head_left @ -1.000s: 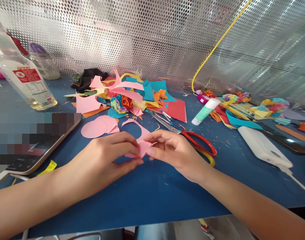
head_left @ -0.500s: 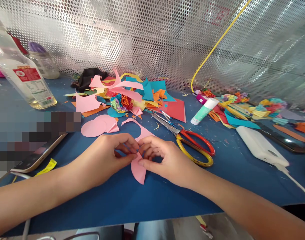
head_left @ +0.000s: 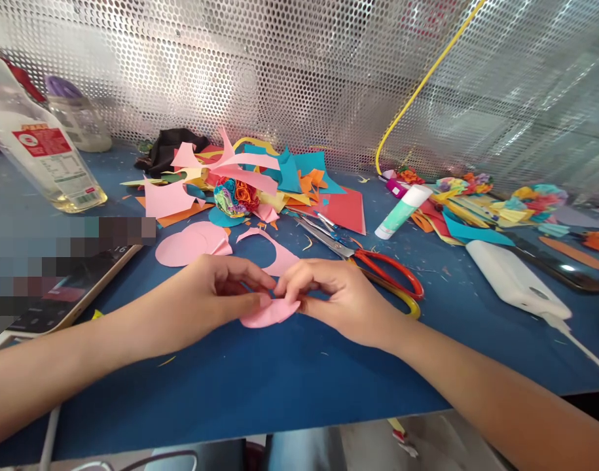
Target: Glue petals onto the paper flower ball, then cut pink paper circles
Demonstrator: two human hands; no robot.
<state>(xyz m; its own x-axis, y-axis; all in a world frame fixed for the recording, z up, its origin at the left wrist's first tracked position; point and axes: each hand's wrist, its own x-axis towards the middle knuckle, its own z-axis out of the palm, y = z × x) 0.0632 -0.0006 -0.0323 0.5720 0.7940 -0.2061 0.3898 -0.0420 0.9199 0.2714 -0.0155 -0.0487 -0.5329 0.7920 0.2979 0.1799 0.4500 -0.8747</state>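
Between my two hands is a folded piece of pink paper (head_left: 267,316), held just above the blue table (head_left: 279,386). My left hand (head_left: 220,291) pinches its left and upper part between thumb and fingers. The thumb and forefinger of my right hand (head_left: 336,291) grip its right end. Part of the paper is hidden behind my fingers. Pink paper circles (head_left: 184,245) lie beyond my left hand. A pink offcut with a round cutout (head_left: 282,258) rests just past my fingertips. Scissors (head_left: 390,268) with red and yellow handles lie behind my right hand.
Colourful scraps (head_left: 299,173) and a rolled paper flower (head_left: 235,196) are heaped at the back. A glue stick (head_left: 402,212) and a white power bank (head_left: 518,281) lie rightward. At left are a bottle (head_left: 48,154) and a phone (head_left: 83,288). A perforated metal panel (head_left: 279,72) stands behind.
The pink paper has turned from hanging downward to lying sideways between my hands. My right fingers have shifted to its right end. The camera view has moved slightly.
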